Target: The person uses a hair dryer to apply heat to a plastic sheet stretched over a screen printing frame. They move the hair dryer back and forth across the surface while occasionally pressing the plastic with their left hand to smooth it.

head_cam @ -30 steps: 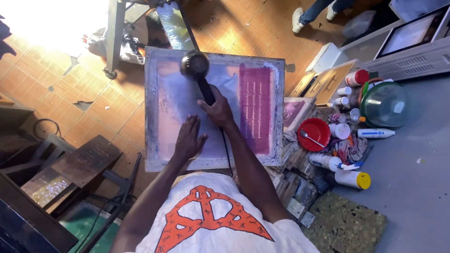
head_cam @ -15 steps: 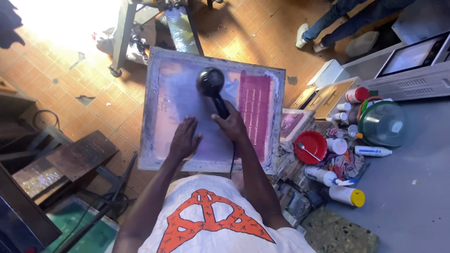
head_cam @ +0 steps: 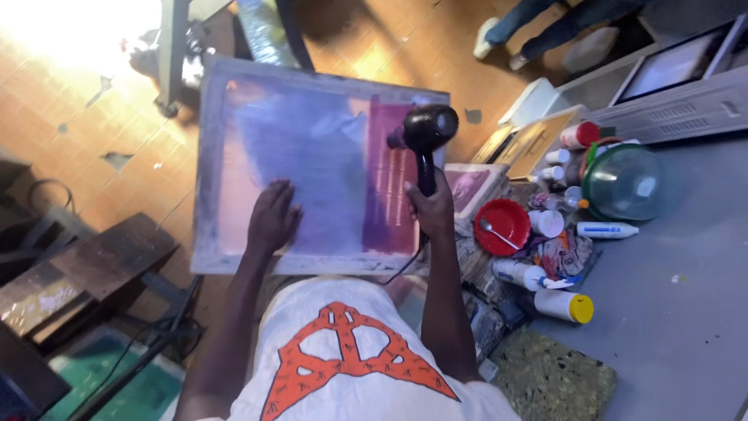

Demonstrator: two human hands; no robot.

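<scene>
1. Left hand (head_cam: 273,218) lies flat, fingers spread, on the printing screen (head_cam: 312,164), holding nothing. The frame looks stiff and light, the mesh delicate, so grab it by the frame edges.
2. Right hand (head_cam: 431,209) is wrapped tight round the black hair dryer (head_cam: 425,136) handle, over the screen's right side.
3. Red bowl (head_cam: 502,226) sits right of the screen.

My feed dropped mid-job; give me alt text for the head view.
The right hand holds a black hair dryer over a framed printing screen, while the left hand lies flat on its mesh. Bottles and a red bowl sit beside it.
</scene>
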